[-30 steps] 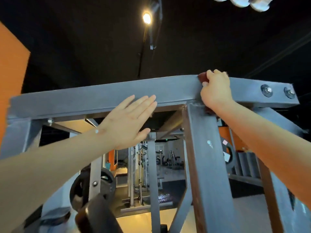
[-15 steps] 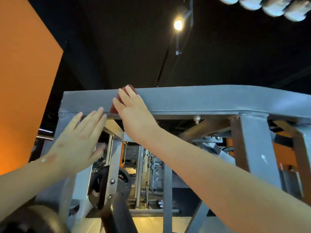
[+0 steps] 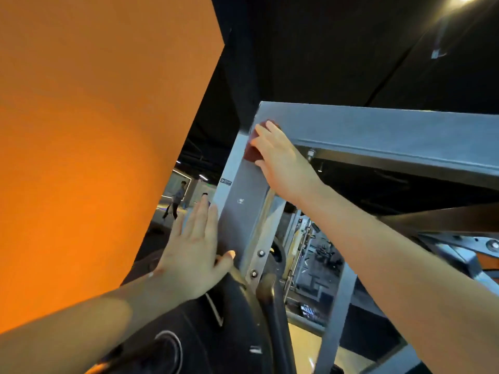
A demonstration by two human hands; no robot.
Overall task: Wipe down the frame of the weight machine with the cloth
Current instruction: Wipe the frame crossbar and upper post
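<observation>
The grey painted steel frame of the weight machine (image 3: pixel 244 201) is rigid and fixed, so firm pressure can be taken. The small dark red cloth (image 3: pixel 252 153), soft and light, is bunched at the frame's top left corner, pinned under the closed right hand (image 3: pixel 280 160). The left hand (image 3: pixel 193 255) is held open, flat against the upright's edge.

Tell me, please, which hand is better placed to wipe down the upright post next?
Right, probably: the right hand already presses the cloth at the top of the upright post, while the left hand rests open and empty lower down.
</observation>
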